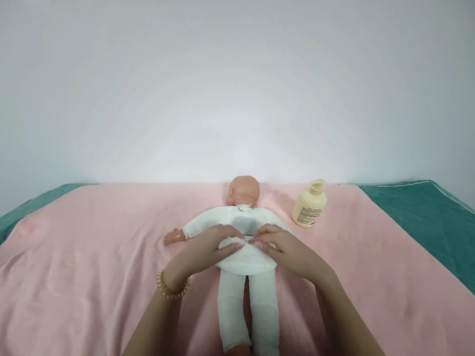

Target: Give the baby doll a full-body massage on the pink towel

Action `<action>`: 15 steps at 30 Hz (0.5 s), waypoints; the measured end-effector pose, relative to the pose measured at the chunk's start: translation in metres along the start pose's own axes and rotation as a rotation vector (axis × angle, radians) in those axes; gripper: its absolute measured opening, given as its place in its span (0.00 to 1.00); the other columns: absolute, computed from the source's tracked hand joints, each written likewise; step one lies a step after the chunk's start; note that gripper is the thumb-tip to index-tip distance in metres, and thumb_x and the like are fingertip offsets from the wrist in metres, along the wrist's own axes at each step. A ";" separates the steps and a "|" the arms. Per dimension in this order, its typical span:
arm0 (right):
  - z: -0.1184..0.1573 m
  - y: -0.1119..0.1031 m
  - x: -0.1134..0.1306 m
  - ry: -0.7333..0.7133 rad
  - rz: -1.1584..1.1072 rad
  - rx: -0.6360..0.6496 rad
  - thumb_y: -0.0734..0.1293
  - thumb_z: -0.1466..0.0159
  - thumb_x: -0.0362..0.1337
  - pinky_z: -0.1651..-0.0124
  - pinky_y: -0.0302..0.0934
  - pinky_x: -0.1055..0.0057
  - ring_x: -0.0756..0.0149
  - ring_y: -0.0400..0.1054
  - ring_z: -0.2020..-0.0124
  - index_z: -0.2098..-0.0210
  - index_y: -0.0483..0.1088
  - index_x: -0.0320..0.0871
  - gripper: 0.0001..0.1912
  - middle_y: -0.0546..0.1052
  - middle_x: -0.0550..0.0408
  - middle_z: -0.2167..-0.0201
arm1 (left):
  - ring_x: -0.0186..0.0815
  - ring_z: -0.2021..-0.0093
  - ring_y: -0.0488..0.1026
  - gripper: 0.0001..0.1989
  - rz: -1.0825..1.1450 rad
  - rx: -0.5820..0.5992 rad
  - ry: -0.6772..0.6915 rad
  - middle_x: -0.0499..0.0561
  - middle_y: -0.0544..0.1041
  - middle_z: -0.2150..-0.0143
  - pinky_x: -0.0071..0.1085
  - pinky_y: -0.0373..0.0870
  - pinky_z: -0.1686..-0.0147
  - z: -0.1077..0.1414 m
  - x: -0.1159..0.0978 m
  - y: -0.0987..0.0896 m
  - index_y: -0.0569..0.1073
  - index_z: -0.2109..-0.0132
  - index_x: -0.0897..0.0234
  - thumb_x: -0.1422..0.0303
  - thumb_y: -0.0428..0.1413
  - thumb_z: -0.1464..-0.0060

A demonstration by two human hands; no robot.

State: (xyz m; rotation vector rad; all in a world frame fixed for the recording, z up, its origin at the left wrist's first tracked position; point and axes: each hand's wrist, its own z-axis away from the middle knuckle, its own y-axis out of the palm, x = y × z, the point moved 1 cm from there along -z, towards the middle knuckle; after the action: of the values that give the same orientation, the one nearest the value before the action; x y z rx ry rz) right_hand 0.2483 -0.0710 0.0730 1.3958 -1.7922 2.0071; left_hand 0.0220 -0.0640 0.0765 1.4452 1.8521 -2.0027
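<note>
A baby doll [248, 262] in white clothes lies stretched out on a pink cloth, its bald head [244, 189] pointing away from me and no face showing. My left hand [220, 244] rests on the middle of the doll's torso from the left, fingers extended and thumb apart. From the right, my right hand [278, 243] lies on the same spot with its fingers spread. The fingertips of both hands nearly meet on the white fabric. A greyish patch [244, 224] shows on the torso just beyond them. The doll's right-side hand is hidden behind my right hand and forearm.
A pale yellow pump bottle [309, 205] stands upright to the right of the doll's head. The pink cloth [84, 278] is wrinkled at left and lies over a green cover [438, 222]. Behind the bed is a plain white wall [230, 80].
</note>
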 end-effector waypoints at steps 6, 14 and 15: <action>0.007 0.002 0.004 -0.021 0.036 0.254 0.62 0.33 0.41 0.59 0.61 0.66 0.62 0.66 0.62 0.67 0.77 0.49 0.13 0.71 0.55 0.66 | 0.42 0.53 0.74 0.12 0.070 0.302 0.082 0.48 0.80 0.55 0.32 0.68 0.52 0.008 -0.015 0.002 0.80 0.58 0.57 0.62 0.53 0.41; -0.005 0.025 -0.006 0.080 0.017 0.229 0.63 0.36 0.34 0.63 0.59 0.69 0.64 0.68 0.63 0.73 0.76 0.47 0.12 0.73 0.56 0.67 | 0.39 0.62 0.75 0.09 0.162 0.331 0.024 0.47 0.81 0.61 0.29 0.69 0.66 -0.004 0.014 0.020 0.81 0.61 0.57 0.62 0.60 0.49; -0.006 0.026 -0.004 0.092 0.024 0.226 0.62 0.37 0.32 0.63 0.59 0.69 0.64 0.68 0.63 0.72 0.77 0.47 0.13 0.74 0.56 0.66 | 0.39 0.63 0.75 0.08 0.164 0.330 0.024 0.47 0.82 0.62 0.29 0.69 0.67 -0.005 0.016 0.022 0.81 0.62 0.57 0.62 0.60 0.50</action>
State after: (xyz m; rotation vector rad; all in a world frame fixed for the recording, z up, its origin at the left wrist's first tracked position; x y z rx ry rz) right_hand 0.2314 -0.0722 0.0515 1.3173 -1.5927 2.3066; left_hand 0.0292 -0.0573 0.0507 1.6409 1.4027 -2.2940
